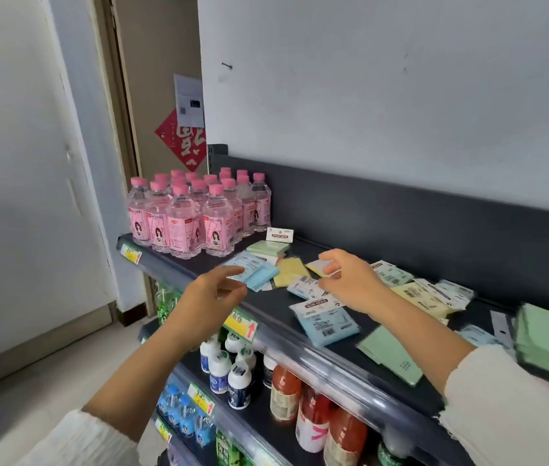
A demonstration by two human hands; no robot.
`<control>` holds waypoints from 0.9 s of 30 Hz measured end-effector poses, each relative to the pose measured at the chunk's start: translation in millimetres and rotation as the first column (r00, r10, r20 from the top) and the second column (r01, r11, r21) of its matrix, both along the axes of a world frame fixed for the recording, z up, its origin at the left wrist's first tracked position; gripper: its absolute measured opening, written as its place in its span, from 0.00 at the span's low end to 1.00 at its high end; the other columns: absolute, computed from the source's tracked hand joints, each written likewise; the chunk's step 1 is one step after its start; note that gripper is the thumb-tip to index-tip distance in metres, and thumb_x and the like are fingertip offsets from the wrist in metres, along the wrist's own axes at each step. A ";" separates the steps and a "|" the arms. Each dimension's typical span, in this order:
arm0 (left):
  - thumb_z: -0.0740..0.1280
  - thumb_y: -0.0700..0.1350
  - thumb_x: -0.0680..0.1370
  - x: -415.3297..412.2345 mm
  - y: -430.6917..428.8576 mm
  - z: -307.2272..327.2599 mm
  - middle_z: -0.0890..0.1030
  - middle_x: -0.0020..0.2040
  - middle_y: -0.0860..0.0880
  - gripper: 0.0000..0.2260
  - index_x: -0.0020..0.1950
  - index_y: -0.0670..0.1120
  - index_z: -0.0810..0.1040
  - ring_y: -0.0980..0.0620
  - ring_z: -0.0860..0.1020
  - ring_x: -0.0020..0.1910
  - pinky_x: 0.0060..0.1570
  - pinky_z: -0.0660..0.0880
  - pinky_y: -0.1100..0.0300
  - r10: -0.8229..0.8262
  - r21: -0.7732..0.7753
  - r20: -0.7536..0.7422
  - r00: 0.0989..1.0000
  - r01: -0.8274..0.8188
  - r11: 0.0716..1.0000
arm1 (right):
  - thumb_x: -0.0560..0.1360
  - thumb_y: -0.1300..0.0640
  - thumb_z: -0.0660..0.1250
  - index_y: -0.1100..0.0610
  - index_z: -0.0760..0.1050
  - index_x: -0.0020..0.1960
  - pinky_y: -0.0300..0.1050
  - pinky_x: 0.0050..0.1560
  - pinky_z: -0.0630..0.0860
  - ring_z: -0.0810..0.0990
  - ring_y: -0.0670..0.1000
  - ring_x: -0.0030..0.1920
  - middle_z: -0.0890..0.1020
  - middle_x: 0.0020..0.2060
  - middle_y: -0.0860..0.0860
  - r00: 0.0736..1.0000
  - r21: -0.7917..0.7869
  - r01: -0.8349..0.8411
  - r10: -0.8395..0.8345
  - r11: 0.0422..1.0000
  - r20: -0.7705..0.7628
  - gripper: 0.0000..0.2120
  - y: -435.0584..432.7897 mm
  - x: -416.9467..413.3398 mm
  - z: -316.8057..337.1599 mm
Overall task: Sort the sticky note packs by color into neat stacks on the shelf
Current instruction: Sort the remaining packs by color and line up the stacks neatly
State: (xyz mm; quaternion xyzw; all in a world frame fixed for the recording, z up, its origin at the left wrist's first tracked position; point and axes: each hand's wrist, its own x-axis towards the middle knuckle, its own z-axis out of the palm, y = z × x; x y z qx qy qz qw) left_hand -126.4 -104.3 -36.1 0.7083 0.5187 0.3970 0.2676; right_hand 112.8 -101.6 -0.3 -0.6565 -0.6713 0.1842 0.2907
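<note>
A: Right hand (pixel 350 280), fingers?
B: We log them pinching a thin yellow sticky note pack (pixel 319 268) over the dark metal shelf (pixel 273 302).
A: Left hand (pixel 212 297)?
B: We log fingers relaxed, empty, near the pale blue pack stack (pixel 256 274); pale green pack stack (pixel 268 247) behind it.

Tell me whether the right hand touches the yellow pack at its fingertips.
Touching. Head view: right hand pinches the yellow pack between fingers and thumb.

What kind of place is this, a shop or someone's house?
Most likely a small shop. The shelf edge carries price tags, many identical pink-capped bottles stand in rows, and more drinks fill the shelves below the sticky note packs.
</note>
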 end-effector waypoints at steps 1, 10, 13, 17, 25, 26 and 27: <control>0.66 0.45 0.78 -11.1 8.6 -0.3 0.81 0.51 0.55 0.16 0.66 0.51 0.72 0.63 0.78 0.49 0.46 0.74 0.68 -0.020 0.004 0.001 1.000 0.020 1.000 | 0.75 0.59 0.66 0.51 0.67 0.69 0.42 0.48 0.73 0.75 0.49 0.54 0.75 0.55 0.48 1.000 -0.007 0.011 -0.011 1.000 -0.003 0.23 5.3 -11.7 0.6; 0.66 0.44 0.78 -64.9 72.0 -0.6 0.80 0.53 0.53 0.18 0.67 0.49 0.72 0.58 0.78 0.51 0.54 0.74 0.63 -0.175 0.010 -0.004 0.984 0.175 0.984 | 0.75 0.59 0.65 0.52 0.66 0.69 0.43 0.53 0.72 0.74 0.49 0.56 0.75 0.57 0.50 0.992 -0.053 0.116 -0.114 0.992 0.056 0.24 42.9 -70.1 3.3; 0.67 0.44 0.77 -65.1 90.4 -4.7 0.81 0.53 0.52 0.17 0.66 0.49 0.73 0.57 0.79 0.52 0.57 0.75 0.61 -0.213 -0.006 0.008 0.977 0.213 0.977 | 0.75 0.59 0.65 0.52 0.66 0.69 0.40 0.51 0.70 0.74 0.48 0.54 0.75 0.54 0.49 0.990 -0.065 0.129 -0.125 0.990 0.060 0.23 54.3 -77.4 1.3; 0.68 0.44 0.77 -57.8 113.0 -12.7 0.81 0.52 0.53 0.16 0.65 0.49 0.74 0.56 0.79 0.52 0.58 0.76 0.56 -0.246 -0.020 -0.011 0.969 0.245 0.969 | 0.74 0.58 0.67 0.52 0.66 0.69 0.39 0.48 0.69 0.73 0.48 0.54 0.75 0.58 0.50 0.989 -0.100 0.119 -0.110 0.988 0.095 0.24 69.3 -78.6 -6.7; 0.67 0.45 0.77 -37.1 149.0 -14.2 0.79 0.56 0.53 0.16 0.65 0.50 0.74 0.58 0.76 0.56 0.63 0.71 0.59 -0.306 0.008 -0.168 0.937 0.312 0.950 | 0.73 0.53 0.69 0.52 0.63 0.71 0.40 0.51 0.70 0.73 0.49 0.57 0.74 0.62 0.50 0.983 -0.204 0.098 -0.063 0.974 0.172 0.29 104.0 -68.2 -11.2; 0.67 0.45 0.77 -36.4 153.9 -13.0 0.79 0.58 0.53 0.16 0.66 0.50 0.74 0.58 0.76 0.57 0.63 0.70 0.59 -0.312 0.016 -0.191 0.931 0.321 0.947 | 0.73 0.53 0.70 0.52 0.64 0.70 0.40 0.50 0.69 0.73 0.48 0.55 0.74 0.61 0.50 0.985 -0.205 0.096 -0.063 0.974 0.161 0.28 108.4 -67.9 -11.7; 0.67 0.46 0.77 -36.0 157.4 -11.7 0.79 0.60 0.53 0.17 0.66 0.51 0.73 0.58 0.75 0.59 0.64 0.70 0.60 -0.315 0.023 -0.217 0.924 0.328 0.944 | 0.73 0.52 0.70 0.52 0.65 0.69 0.39 0.50 0.69 0.73 0.48 0.54 0.75 0.61 0.50 0.986 -0.210 0.092 -0.060 0.973 0.157 0.27 111.5 -68.3 -12.8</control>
